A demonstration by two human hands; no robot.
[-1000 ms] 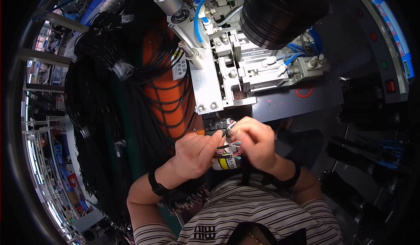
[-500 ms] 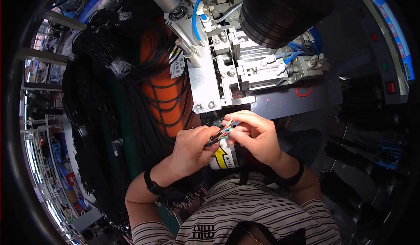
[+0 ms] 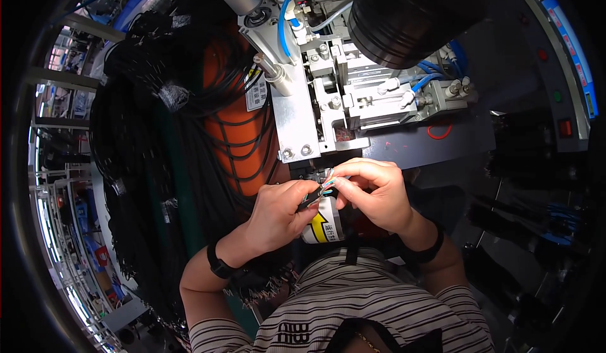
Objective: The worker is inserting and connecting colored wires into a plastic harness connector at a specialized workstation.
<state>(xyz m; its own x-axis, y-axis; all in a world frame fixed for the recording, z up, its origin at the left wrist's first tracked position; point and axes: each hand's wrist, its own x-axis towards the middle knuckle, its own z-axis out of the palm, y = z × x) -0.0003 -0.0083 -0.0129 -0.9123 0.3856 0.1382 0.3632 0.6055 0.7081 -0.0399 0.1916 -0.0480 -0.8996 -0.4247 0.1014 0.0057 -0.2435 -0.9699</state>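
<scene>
My left hand is closed around a black cable, its end pointing right toward my other hand. Thin coloured wires fan out of the cable end. Thumb and forefinger of my right hand pinch these wires, closed. Both hands meet in front of my body, just below the near edge of a metal machine. Beneath them shows a white label with a yellow arrow. The wire tips are partly hidden by my right fingers.
Bundles of black cables hang at the left, some across an orange surface. A black cylinder overhangs the machine. A red loop lies on the grey plate. A control panel stands far right.
My right hand has shifted slightly to the right, and its fingers have changed position on the wires. The wires are bunched differently. My left hand has barely moved.
</scene>
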